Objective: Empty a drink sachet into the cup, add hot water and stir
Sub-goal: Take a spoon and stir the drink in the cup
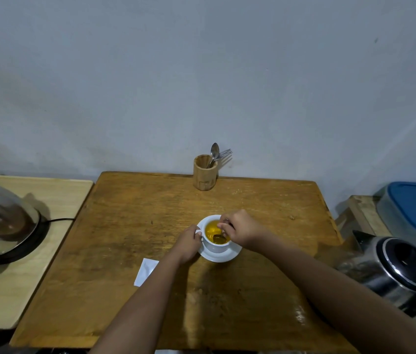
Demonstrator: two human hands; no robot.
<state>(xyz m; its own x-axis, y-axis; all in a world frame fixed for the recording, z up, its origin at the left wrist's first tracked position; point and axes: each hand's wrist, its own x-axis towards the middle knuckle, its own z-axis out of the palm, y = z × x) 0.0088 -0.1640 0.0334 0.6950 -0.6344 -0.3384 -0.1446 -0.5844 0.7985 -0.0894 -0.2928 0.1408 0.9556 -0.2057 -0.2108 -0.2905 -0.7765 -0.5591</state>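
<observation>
Left hand [188,243] gripping cup [214,245], right hand [242,229] pinching spoon [219,237], mid-table [125,226].

I see a white cup [215,245] of yellow drink upright on its saucer [223,255], spoon [220,238] bowl submerged; flat white sachet [146,271] lies left of the saucer.

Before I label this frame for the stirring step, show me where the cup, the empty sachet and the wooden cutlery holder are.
cup [214,247]: head view, on its white outer wall.
empty sachet [145,272]: head view, on the middle of the white packet.
wooden cutlery holder [204,176]: head view, on its front wall.
</observation>
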